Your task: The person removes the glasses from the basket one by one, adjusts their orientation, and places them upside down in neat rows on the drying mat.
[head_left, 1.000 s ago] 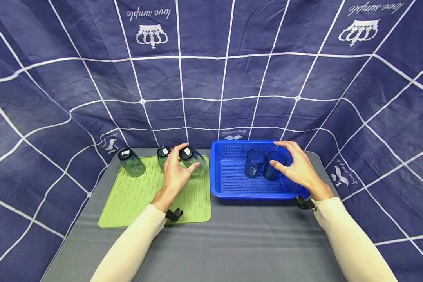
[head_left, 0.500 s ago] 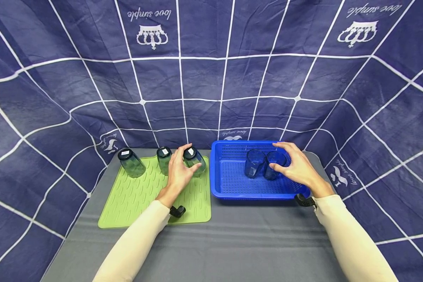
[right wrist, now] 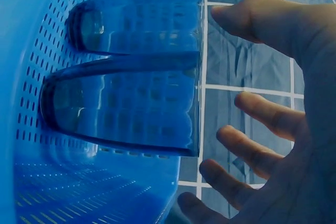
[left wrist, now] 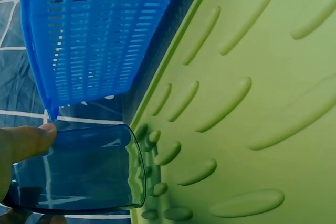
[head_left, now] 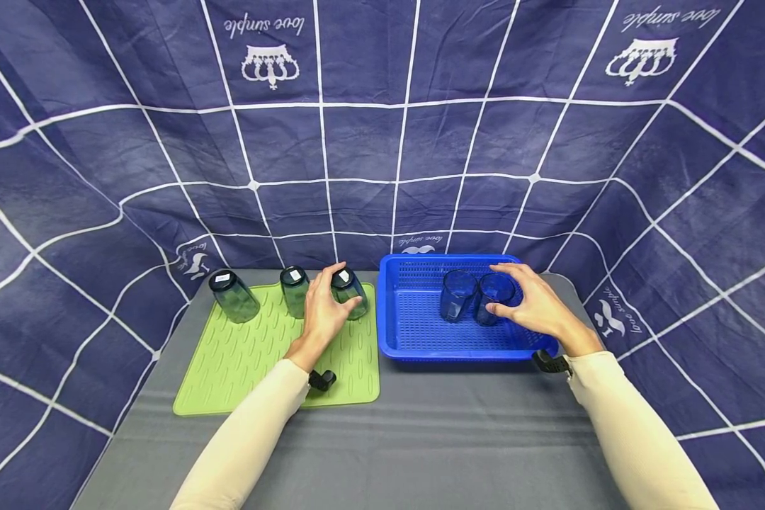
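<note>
My left hand (head_left: 325,306) holds an upside-down drinking glass (head_left: 347,296) of dark tinted glass at the back right of the green drying mat (head_left: 255,375). In the left wrist view the thumb (left wrist: 37,141) lies along one side of this glass, fingertips show on the other, and the rim is right at the mat's ridges. My right hand (head_left: 542,304), fingers spread, hovers over two upright glasses in the blue basket (head_left: 414,354). The nearer glass (right wrist: 126,106) and the second glass (right wrist: 136,19) stand side by side, with space between rims and fingertips.
Two more upside-down glasses are on the mat: one at the back left (head_left: 234,297) and a middle glass (head_left: 294,292) left of my left hand. The basket's left wall stands close beside the mat. Dark blue checked cloth (head_left: 357,142) hangs behind the grey table (head_left: 446,432).
The glass in my left hand has gone down and right, from a tilt to nearly upright on its rim. My right hand has barely moved above the basket.
</note>
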`<act>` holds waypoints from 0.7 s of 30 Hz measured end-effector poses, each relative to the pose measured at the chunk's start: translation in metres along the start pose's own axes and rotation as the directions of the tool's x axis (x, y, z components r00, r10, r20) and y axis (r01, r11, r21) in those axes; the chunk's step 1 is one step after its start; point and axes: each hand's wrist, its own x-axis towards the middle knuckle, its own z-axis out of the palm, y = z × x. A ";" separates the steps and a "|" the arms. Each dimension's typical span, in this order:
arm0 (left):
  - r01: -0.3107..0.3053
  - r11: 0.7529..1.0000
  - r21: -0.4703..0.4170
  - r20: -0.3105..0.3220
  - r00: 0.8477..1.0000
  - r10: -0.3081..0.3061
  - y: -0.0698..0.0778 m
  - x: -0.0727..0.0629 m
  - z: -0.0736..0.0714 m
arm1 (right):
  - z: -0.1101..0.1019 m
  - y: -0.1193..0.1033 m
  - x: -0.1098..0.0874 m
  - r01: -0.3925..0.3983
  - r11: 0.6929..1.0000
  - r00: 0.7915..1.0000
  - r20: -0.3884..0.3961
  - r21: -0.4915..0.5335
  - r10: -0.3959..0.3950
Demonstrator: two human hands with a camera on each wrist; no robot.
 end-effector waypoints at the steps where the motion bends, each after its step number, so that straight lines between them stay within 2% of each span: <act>1: 0.003 1.000 0.000 0.002 1.000 -0.003 -0.001 0.000 0.001 | 0.000 0.000 0.000 -0.001 1.000 1.000 0.007 -0.002 0.001; 11: 0.017 1.000 0.012 0.012 1.000 -0.017 -0.007 0.002 0.005 | 0.002 0.003 0.000 0.006 1.000 0.998 0.059 -0.027 -0.005; 21: 0.017 0.999 0.038 0.070 0.997 -0.020 -0.009 0.006 0.009 | 0.005 0.005 0.002 0.003 0.999 0.996 0.090 -0.048 0.001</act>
